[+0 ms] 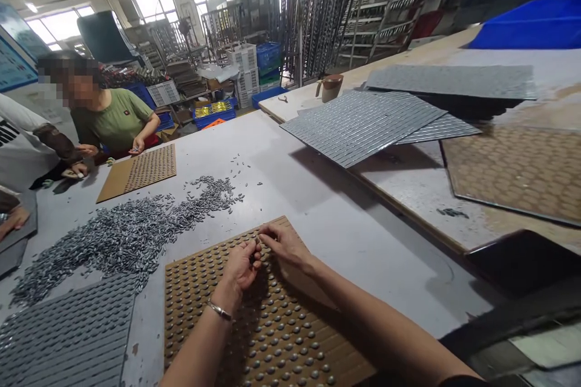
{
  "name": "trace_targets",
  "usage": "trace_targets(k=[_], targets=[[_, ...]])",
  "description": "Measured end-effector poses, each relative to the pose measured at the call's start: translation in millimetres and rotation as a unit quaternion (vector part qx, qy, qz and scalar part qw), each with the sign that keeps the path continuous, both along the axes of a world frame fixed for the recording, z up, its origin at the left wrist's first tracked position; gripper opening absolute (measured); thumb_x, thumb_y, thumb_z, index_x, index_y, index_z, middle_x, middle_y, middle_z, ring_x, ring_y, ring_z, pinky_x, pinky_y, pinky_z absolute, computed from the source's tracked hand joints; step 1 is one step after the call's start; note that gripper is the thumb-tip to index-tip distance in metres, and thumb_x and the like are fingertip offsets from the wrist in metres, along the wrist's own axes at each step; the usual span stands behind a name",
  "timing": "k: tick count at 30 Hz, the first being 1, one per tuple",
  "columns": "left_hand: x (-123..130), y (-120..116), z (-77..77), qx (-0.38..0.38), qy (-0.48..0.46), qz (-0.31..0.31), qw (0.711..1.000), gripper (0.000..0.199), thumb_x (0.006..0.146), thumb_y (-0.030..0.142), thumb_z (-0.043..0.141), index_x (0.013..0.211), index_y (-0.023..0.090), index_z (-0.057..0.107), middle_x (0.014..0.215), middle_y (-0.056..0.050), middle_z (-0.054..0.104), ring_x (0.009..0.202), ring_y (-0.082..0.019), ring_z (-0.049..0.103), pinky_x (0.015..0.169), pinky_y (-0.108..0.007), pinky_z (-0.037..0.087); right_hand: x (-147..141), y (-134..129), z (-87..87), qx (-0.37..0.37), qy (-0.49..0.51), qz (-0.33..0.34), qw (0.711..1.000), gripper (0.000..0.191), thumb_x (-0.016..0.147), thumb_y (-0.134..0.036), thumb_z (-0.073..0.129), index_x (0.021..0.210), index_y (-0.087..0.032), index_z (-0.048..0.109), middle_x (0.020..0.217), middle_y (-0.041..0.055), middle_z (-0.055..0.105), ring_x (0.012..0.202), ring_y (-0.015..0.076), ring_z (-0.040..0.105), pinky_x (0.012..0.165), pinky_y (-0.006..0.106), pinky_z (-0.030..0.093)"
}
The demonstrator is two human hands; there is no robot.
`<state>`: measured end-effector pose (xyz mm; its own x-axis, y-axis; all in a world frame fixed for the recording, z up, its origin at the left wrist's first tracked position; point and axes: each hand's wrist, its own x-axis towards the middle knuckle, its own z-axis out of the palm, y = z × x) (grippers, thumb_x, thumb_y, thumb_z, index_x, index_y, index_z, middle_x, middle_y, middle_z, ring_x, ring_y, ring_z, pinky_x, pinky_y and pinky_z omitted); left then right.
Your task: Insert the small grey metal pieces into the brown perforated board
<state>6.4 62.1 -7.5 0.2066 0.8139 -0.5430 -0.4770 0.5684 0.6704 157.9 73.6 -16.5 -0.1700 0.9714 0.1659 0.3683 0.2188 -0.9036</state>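
Below me lies a brown cardboard-like board (200, 278) with rows of small silver oval metal pieces on it. A bare strip of it shows along the right side. My left hand (241, 265), with a bracelet (219, 309) on its wrist, is curled closed above the board, and small metal pieces show at its fingertips. Fingers bent together, my right hand (288, 246) meets the left fingertips near the board's far edge; what it pinches is too small to make out. A large heap of loose metal pieces (131, 233) spreads on the table beyond the board.
A grey ridged panel (68, 332) lies at lower left. Across the white table (272, 178), a person in a green shirt (113, 112) works at another brown board (115, 178); others are at far left. Grey sheets (363, 121) overhang the right table, near a brown mug (331, 87).
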Motion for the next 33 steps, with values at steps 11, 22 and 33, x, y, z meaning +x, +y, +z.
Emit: trace_targets(k=[11, 22, 33], targets=[[9.0, 1.6, -2.8, -0.013, 0.015, 0.010, 1.000, 0.011, 0.084, 0.001, 0.048, 0.086, 0.011, 0.053, 0.077, -0.007, 0.062, 0.052, -0.006, 0.050, 0.044, -0.014, 0.037, 23.3, 27.0, -17.6, -0.140, 0.036, -0.076, 0.987, 0.017, 0.083, -0.019, 0.045, 0.091, -0.016, 0.060, 0.080, 0.0028, 0.069, 0.064, 0.0127, 0.062, 0.059, 0.023, 0.049], [-11.8, 1.2, -8.2, 0.022, 0.039, 0.036, 0.998, 0.031, 0.073, 0.033, 0.076, 0.074, 0.013, 0.053, 0.061, 0.001, 0.056, 0.038, -0.002, 0.036, 0.031, -0.013, 0.020, 14.8, 42.3, -18.6, -0.071, -0.210, -0.001, 0.975, 0.018, 0.082, -0.020, 0.054, 0.089, -0.019, 0.070, 0.087, 0.0039, 0.072, 0.082, 0.0167, 0.062, 0.071, 0.023, 0.041], [-7.8, 1.1, -9.4, 0.035, -0.001, 0.026, 0.999, 0.026, 0.068, 0.015, 0.079, 0.086, 0.010, 0.062, 0.075, -0.003, 0.060, 0.055, -0.004, 0.050, 0.043, -0.012, 0.037, 6.2, 37.6, -16.2, -0.057, -0.245, -0.059, 0.966, 0.019, 0.085, -0.019, 0.052, 0.101, -0.016, 0.063, 0.092, 0.0093, 0.069, 0.086, 0.0200, 0.060, 0.071, 0.026, 0.038]])
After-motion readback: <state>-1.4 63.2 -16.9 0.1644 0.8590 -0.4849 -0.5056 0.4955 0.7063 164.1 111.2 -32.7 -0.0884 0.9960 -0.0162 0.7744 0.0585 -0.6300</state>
